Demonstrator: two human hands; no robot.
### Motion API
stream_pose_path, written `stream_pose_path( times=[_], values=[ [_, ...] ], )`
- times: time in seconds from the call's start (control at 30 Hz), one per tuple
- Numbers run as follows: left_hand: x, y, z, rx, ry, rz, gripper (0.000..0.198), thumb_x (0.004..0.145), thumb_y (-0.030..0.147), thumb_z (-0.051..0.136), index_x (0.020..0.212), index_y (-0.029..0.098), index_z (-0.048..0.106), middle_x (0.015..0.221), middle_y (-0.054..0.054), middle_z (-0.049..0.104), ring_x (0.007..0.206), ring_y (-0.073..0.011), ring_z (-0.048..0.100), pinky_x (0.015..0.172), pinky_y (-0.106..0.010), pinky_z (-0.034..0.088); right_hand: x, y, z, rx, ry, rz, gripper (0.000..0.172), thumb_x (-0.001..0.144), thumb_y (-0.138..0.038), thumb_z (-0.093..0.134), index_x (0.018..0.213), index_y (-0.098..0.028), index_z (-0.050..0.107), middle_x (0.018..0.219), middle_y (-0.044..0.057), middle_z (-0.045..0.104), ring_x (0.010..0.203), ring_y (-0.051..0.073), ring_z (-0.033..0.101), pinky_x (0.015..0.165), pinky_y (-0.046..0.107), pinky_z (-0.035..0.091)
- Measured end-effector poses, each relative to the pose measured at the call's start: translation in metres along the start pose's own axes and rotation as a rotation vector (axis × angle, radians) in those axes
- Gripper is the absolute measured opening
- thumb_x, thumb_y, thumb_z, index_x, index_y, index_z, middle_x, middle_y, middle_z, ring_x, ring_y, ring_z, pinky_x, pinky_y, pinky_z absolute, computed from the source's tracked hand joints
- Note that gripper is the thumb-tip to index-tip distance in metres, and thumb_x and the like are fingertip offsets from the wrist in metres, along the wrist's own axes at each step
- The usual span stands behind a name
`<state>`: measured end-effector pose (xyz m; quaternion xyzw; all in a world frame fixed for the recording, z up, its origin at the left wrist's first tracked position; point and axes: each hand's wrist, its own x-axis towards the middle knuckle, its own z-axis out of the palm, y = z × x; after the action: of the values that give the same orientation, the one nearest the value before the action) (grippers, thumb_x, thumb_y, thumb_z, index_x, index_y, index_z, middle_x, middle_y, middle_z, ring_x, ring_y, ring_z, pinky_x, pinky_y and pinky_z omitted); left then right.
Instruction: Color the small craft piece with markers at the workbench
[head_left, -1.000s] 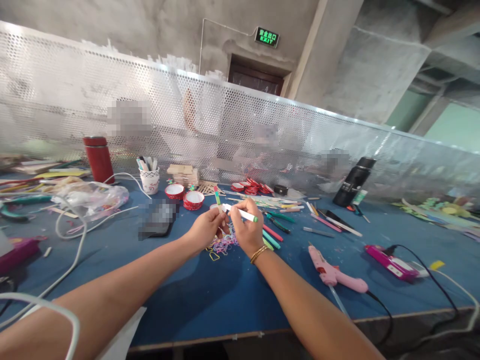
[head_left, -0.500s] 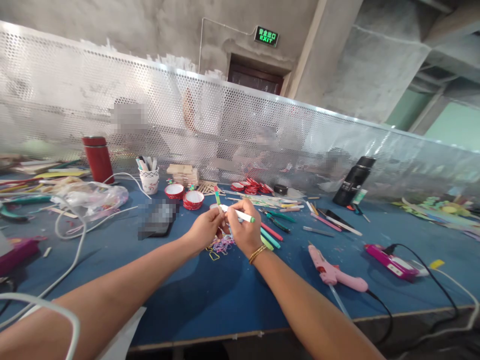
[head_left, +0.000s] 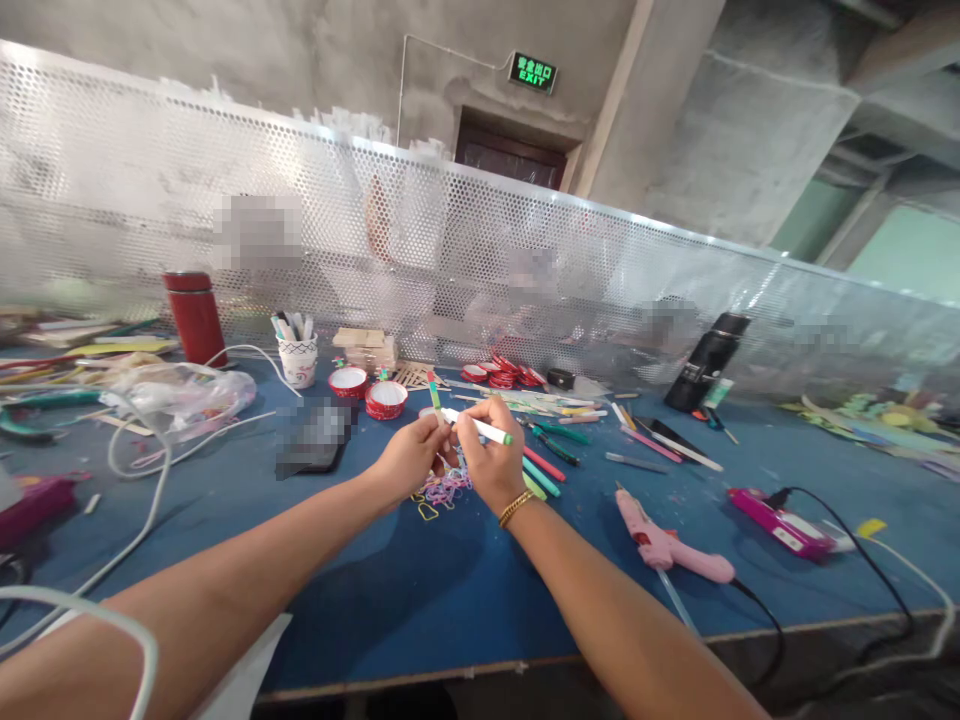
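Observation:
Over the middle of the blue table, my left hand (head_left: 411,456) is closed on a thin stick (head_left: 433,392) that points up and is coloured green with a red tip. My right hand (head_left: 495,462) grips a white marker with a green end (head_left: 489,431), its writing end against or very close to the stick; fingers partly hide the contact. Below my hands lies a pile of small coloured outline rings (head_left: 442,490), partly covered. Beside my right hand are several bright markers (head_left: 544,470). Two red-rimmed round cups (head_left: 386,400) stand beyond my left hand.
A dark phone (head_left: 319,437) lies left of my hands, near a paper cup of pens (head_left: 298,360). To the right are a pink glue gun (head_left: 671,545) and a purple power strip (head_left: 784,522). White cables (head_left: 161,470) cross the left side. A perforated metal screen (head_left: 450,260) borders the back.
Almost nothing differs. The marker has shifted very slightly in my right hand beside the stick, and both hands keep their hold.

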<state>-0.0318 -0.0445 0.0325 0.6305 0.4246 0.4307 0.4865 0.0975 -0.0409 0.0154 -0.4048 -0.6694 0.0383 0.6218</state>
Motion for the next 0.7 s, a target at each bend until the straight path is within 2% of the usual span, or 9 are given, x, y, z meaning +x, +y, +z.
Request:
stream_pose_path(
  times=[0.7],
  values=[
    [0.0003, 0.0007, 0.0003, -0.017, 0.005, -0.007, 0.025, 0.091, 0.031, 0.043, 0.073, 0.016, 0.051, 0.059, 0.000, 0.059, 0.043, -0.0057, 0.047, 0.041, -0.017, 0.030, 0.0002, 0.0000, 0.0007, -0.014, -0.016, -0.015, 0.012, 0.085, -0.029, 0.053, 0.076, -0.021, 0.052, 0.075, 0.003, 0.059, 0.077, 0.019, 0.057, 0.070, 0.031, 0.046]
  ],
)
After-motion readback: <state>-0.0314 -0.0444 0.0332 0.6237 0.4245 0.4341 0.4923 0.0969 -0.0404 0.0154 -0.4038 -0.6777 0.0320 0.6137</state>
